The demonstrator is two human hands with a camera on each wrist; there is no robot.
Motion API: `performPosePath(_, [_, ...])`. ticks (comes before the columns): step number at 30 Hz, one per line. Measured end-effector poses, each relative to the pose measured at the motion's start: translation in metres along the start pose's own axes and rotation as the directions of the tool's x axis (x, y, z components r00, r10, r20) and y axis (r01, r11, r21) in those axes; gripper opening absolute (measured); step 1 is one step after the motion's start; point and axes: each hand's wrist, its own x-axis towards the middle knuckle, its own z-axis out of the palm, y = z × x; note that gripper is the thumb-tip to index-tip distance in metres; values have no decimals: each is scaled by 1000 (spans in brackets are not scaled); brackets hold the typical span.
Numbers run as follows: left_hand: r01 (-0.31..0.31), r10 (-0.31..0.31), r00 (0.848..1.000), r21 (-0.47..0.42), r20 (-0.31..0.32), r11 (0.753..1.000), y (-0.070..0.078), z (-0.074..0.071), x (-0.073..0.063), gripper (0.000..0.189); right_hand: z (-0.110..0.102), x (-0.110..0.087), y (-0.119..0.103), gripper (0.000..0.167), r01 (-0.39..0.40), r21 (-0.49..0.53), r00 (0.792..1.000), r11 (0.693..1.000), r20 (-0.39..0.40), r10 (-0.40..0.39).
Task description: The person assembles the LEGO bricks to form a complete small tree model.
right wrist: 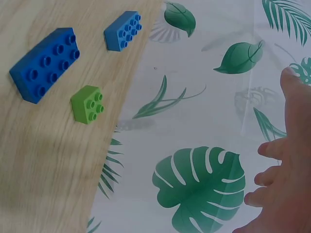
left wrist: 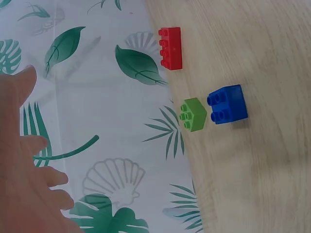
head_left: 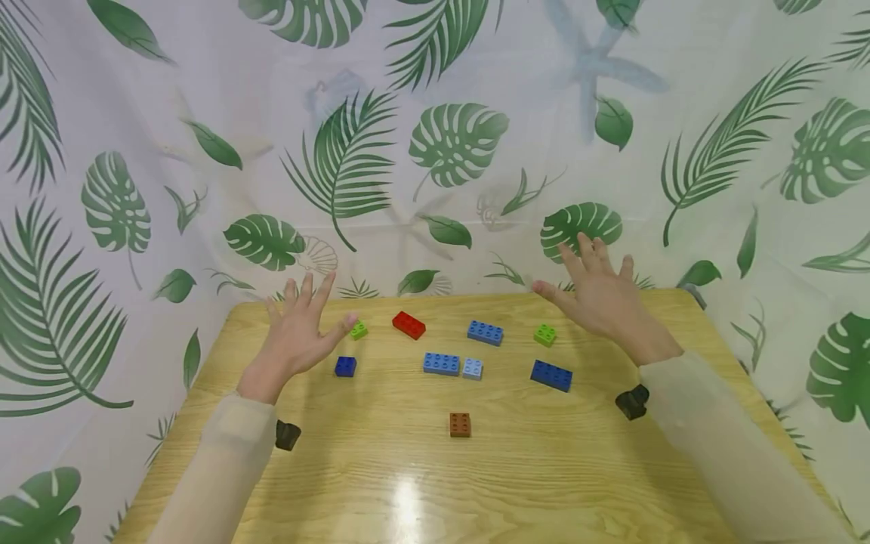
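Observation:
My left hand (head_left: 294, 336) hovers over the left part of the table with fingers spread and nothing in it. Its thumb overlaps a small lime green brick (head_left: 359, 330) in the head view, and a small dark blue brick (head_left: 345, 366) lies just nearer. On the other side, my right hand (head_left: 601, 302) is raised with spread fingers, also holding nothing. Nearest to it are another lime green brick (right wrist: 87, 104) and a long dark blue brick (right wrist: 46, 63). A red brick (left wrist: 171, 48) lies to the right of the left hand, near the back edge.
Between the hands lie a long blue brick (head_left: 485, 332), a second long blue brick (head_left: 442, 363) and a small light blue brick (head_left: 472, 369). Closer to me is a brown brick (head_left: 460, 425). A leaf-patterned cloth (head_left: 476, 249) hangs behind the wooden table (head_left: 381, 483).

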Motion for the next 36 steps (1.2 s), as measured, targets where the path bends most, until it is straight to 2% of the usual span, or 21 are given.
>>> performPosePath(13, [-24,31,999,-160,44,987,-12,17,-12,89,22,-11,-5,92,73,145,997,987,2,-74])
performPosePath(16, [-27,36,999,-187,40,982,-15,21,-14,89,28,-13,-9,88,100,183,995,978,-2,-101])
performPosePath(22, [4,1,1000,-228,22,974,-23,35,-18,85,41,-21,-18,81,153,286,988,946,-22,-153])
performPosePath(27, [17,-16,1000,-323,5,946,-30,46,-23,75,50,-28,-26,76,172,348,985,922,-48,-166])
performPosePath(36, [72,-58,997,-443,46,894,-42,62,-28,65,73,-41,-40,62,215,422,976,881,-135,-173])
